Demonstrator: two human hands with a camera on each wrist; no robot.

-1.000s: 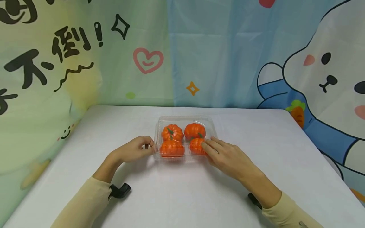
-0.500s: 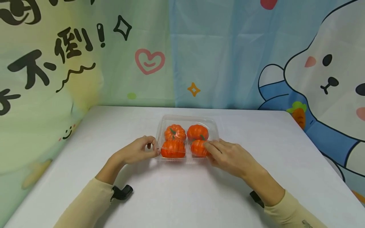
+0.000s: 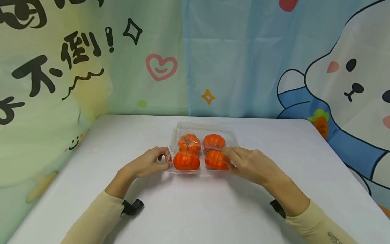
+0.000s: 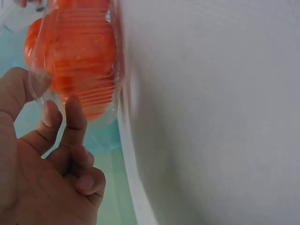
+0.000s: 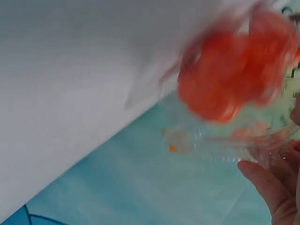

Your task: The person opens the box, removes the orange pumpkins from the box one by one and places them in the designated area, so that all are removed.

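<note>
A clear plastic clamshell box [image 3: 207, 126] sits on the white table with several orange toy pumpkins in two rows. The front-left pumpkin [image 3: 186, 161] and front-right pumpkin [image 3: 215, 160] show through ridged plastic. My left hand [image 3: 154, 160] pinches the box's front-left edge; in the left wrist view its thumb [image 4: 40, 84] lies against the rim, with fingertips opposite. At the right side, my right hand [image 3: 254, 166] grips a plastic edge with bent fingers. In the right wrist view the pumpkins are blurred, and the fingers [image 5: 281, 161] meet the clear rim [image 5: 225, 143].
White cloth covers the table [image 3: 195, 210] around the box. Behind it hangs a printed curtain [image 3: 225, 67] with a cartoon bear and a heart. A black wrist camera [image 3: 133, 207] sits below the left sleeve.
The box appears slightly farther right. Its ridged front plastic has risen across the pumpkins. My right hand has moved from the front-right pumpkin to the plastic edge; the left hand stays at its corner.
</note>
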